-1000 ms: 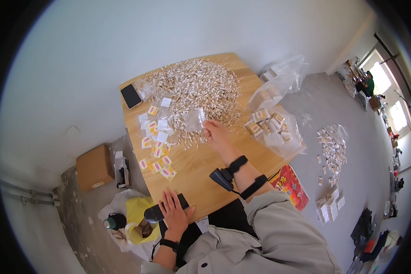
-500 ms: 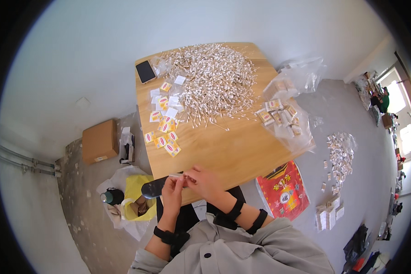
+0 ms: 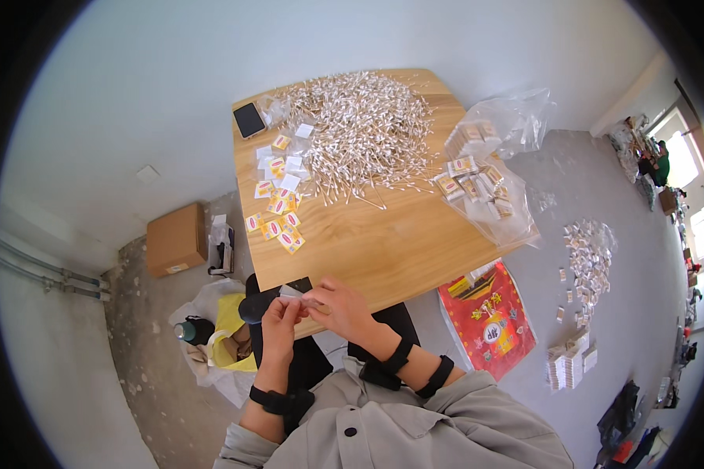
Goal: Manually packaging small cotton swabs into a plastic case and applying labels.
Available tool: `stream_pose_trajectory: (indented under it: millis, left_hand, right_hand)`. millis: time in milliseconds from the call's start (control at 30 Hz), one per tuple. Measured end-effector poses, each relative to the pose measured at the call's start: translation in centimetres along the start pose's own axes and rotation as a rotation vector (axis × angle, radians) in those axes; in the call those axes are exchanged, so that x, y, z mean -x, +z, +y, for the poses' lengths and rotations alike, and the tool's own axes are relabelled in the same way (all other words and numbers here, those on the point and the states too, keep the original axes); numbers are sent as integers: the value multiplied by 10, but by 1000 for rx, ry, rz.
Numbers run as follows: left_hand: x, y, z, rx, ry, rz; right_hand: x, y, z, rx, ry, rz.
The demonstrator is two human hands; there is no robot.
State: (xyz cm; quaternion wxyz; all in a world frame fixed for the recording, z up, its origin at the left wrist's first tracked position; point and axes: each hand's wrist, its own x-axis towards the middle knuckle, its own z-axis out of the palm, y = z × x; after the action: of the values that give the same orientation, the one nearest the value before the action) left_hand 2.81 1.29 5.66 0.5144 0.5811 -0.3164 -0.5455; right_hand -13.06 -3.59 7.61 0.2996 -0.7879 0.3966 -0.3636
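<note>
My right hand (image 3: pixel 340 307) has come back from the near fringe of the cotton swab pile (image 3: pixel 360 133), and my left hand (image 3: pixel 280 316), flat on the bench (image 3: pixel 383 250) a second ago, has lifted to meet it. So what looks like the small clear bag (image 3: pixel 291 291) now sits between both hands, over the bench's near left corner; I judge the fetching done and the fine fingerwork begun. My grip is pinched on it from either side, left thumb against fingertips, right fingers curled in close; what else they may hide is too small to tell. Both wrists turn inward, forearms slanting up toward each other from below. The swabs lie toward the bench's far edge, yellow-and-white cards (image 3: pixel 278 215) along its left edge, bagged little boxes (image 3: pixel 477 187) by its right edge
</note>
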Motion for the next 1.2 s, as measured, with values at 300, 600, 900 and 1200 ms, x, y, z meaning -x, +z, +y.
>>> stream_pose_trajectory:
  millis: [300, 600, 900, 1200]
  left_hand:
    - [8, -6, 7, -49, -2, -65]
    - [4, -1, 9, -130, 84, -178]
    - [8, 6, 5, -414, 7, -102]
    - [14, 5, 29, -744, 76, -51]
  right_hand:
    - [2, -1, 1, -195, 108, -147]
    - [8, -3, 16, -464, 324, -225]
    - [5, -3, 14, -128, 116, -121]
    - [8, 11, 21, -421, 399, -289]
